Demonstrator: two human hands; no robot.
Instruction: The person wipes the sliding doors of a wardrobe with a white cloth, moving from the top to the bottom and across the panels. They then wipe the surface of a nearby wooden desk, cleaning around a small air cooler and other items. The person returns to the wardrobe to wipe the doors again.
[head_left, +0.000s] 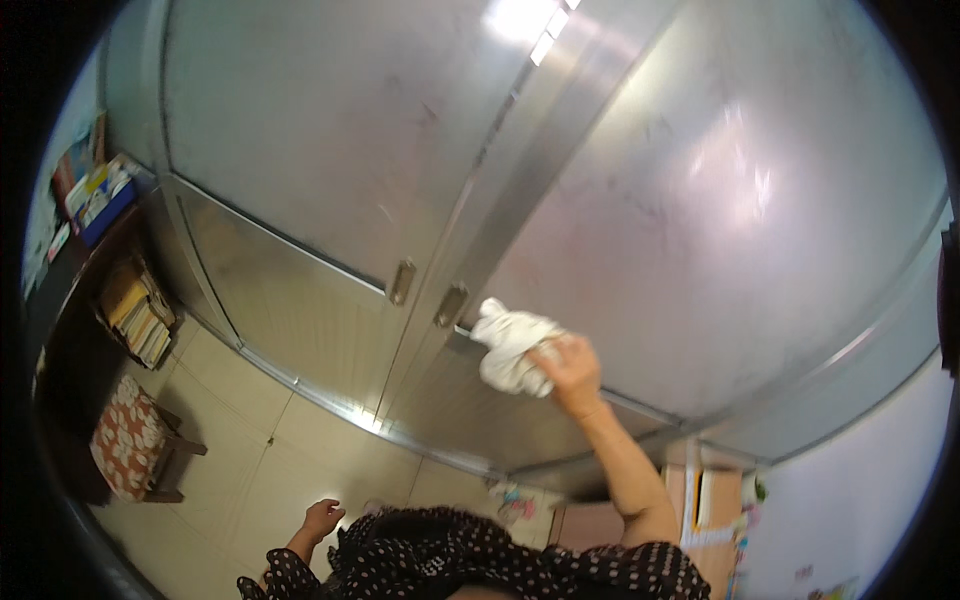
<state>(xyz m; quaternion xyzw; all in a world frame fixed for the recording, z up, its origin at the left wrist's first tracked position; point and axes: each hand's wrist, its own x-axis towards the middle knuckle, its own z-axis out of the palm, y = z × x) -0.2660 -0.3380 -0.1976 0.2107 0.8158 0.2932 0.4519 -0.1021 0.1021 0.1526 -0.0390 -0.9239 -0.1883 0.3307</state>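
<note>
A crumpled white cloth is bunched in my right hand. My right arm reaches up and forward, and the cloth lies against the metal frame of the right sliding door, just right of its recessed handle. Beside it, the left door has a similar handle. Both doors have frosted panes in silvery frames. Low on the left, my left hand hangs near my body above the floor, its fingers loosely bent and apart, with nothing visible in it.
A stool with a flowered cover stands at the left, by a dark desk with stacked books on its shelf and a blue box on top. At the lower right is a wooden cabinet. Pale tiles cover the floor.
</note>
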